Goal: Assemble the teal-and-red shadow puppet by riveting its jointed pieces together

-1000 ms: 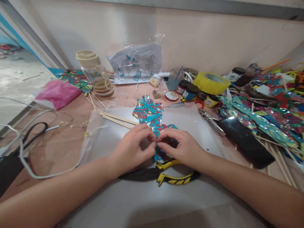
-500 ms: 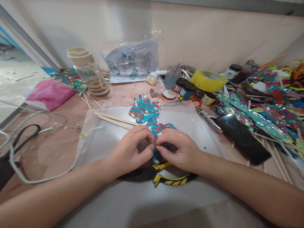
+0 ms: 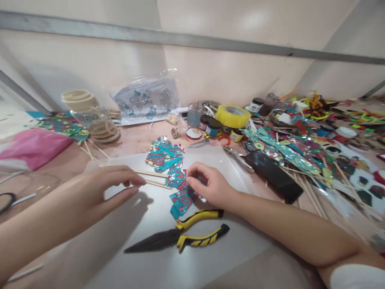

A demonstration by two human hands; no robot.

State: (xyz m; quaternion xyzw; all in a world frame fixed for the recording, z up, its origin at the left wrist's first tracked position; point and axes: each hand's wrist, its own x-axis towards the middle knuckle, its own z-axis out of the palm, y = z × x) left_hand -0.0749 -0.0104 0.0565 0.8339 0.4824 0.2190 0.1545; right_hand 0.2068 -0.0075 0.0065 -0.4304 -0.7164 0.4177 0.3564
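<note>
A shiny teal-and-red painted cut-out figure (image 3: 164, 154), with jointed-looking pieces, lies on the translucent plastic sheet (image 3: 99, 233). My right hand (image 3: 210, 184) is closed over the figure's right side, thumb and forefinger curled together on it. The hand hides part of the figure. To the left, my left hand (image 3: 117, 184) hovers above the sheet with thumb and fingers apart, nothing visible in it. Thin wooden sticks (image 3: 153, 174) run from behind that hand to the figure. Needle-nose pliers (image 3: 177, 235) with yellow-and-black handles rest just in front of the figure.
Behind the sheet stand a clear bottle (image 3: 96, 116), paint jars (image 3: 213, 127), a yellow tape roll (image 3: 233, 116) and red-handled scissors (image 3: 224, 140). On the right lie a black phone (image 3: 273, 174) and a pile of painted cut-outs (image 3: 288, 152). A pink bag (image 3: 33, 148) sits at left.
My left hand has left the figure and moved left, its fingers now apart. My right hand stays at the figure. The pliers are now fully in sight, and the view has tilted up.
</note>
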